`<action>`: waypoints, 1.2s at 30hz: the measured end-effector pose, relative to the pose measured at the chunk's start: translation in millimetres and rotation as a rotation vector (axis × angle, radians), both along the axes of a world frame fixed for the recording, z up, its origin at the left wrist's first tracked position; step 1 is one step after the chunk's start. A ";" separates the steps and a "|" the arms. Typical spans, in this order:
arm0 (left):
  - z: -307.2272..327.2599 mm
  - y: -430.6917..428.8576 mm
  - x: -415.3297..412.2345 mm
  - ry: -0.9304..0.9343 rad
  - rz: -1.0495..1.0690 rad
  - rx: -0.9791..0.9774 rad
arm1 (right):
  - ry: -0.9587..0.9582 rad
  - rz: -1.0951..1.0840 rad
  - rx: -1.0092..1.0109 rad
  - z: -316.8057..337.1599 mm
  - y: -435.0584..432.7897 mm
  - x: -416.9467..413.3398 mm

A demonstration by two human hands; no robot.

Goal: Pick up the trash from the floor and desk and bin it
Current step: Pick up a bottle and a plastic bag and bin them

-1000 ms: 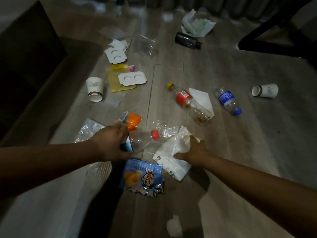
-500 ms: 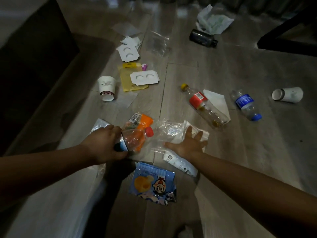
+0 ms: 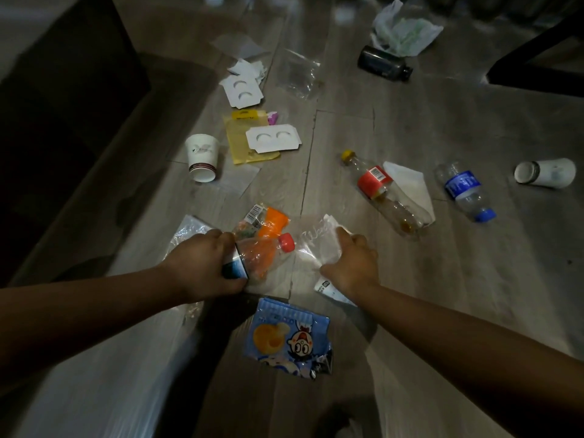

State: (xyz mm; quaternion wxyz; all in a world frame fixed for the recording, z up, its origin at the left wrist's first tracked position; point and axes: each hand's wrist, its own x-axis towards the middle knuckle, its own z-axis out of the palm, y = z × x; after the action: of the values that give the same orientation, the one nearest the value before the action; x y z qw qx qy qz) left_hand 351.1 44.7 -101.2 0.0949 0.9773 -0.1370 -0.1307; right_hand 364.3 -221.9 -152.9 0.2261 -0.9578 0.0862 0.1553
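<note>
Trash lies scattered over a wooden floor. My left hand (image 3: 202, 263) grips a clear plastic bottle (image 3: 262, 257) with a red cap and blue label, just above an orange snack wrapper (image 3: 268, 221). My right hand (image 3: 350, 263) grips a clear and white plastic bag (image 3: 316, 245) beside the bottle. A blue cartoon snack packet (image 3: 287, 339) lies just below both hands. Farther off lie a red-label bottle (image 3: 382, 191) on a white napkin (image 3: 410, 184) and a blue-label bottle (image 3: 464, 191).
A paper cup (image 3: 202, 158) stands upside down at left, another cup (image 3: 545, 172) lies at far right. White card inserts (image 3: 273, 139), a yellow packet (image 3: 243, 140), a clear bag (image 3: 298, 75), a dark bottle (image 3: 384, 63) and a white plastic bag (image 3: 404, 30) lie farther back. Dark furniture (image 3: 63, 105) borders the left.
My right hand went from lying flat on the plastic bag to closing its fingers round it. My left hand keeps holding the red-capped bottle. The view shifted a little.
</note>
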 end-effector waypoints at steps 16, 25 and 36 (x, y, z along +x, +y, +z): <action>82.2 -60.3 59.4 0.132 0.261 -0.317 | -0.133 -0.265 0.381 124.2 -68.3 32.4; 318.3 -92.1 67.2 0.149 0.274 -0.389 | -0.045 -0.412 0.469 365.4 -79.8 41.6; 634.8 -148.3 20.9 0.176 0.337 -0.437 | -0.086 -0.707 0.616 689.4 -98.9 -26.4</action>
State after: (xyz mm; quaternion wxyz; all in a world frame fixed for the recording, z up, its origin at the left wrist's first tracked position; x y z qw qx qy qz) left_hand 372.0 -103.5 533.5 0.3351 0.9276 0.0114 -0.1649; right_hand 337.9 -320.8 536.5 0.5421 -0.7635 0.3478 0.0472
